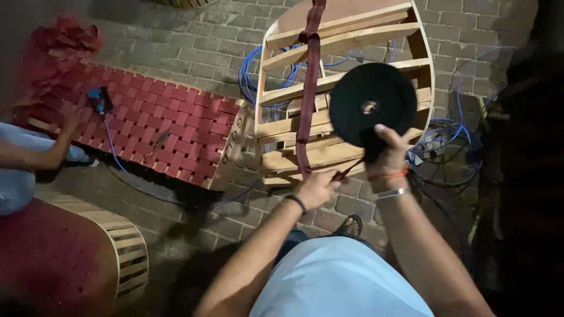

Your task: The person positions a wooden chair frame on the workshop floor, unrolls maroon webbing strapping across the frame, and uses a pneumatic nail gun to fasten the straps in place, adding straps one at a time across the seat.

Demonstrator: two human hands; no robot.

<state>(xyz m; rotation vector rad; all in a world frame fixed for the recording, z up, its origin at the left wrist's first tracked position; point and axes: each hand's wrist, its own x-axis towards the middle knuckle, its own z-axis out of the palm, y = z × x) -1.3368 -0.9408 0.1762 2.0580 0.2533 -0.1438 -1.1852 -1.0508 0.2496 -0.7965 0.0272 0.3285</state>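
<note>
Your right hand (389,154) holds the black roll of strap (372,105) up in front of you, thumb and fingers clamped on its lower edge, so the flat disc faces you and its hub sits above the knuckles. Your left hand (317,189) is lower and to the left, fingers pinched together on a thin dark-red end (346,171) that runs up and to the right toward the roll — I cannot tell whether that end comes off the roll or belongs to the maroon strap (308,88). That maroon strap hangs just left of the roll, its long axis nearly vertical, draped down over the slats of the wooden frame (346,35) that stands behind both hands on the brick floor (194,41). So the roll lies up and right of your left fingers, and the left hand is the nearer one to the hanging strap — the right is nearer the frame's right rail. Off to the left, another person's hand (70,117) rests on a bench woven in red strap (176,129), beside a blue tool (97,98).
</note>
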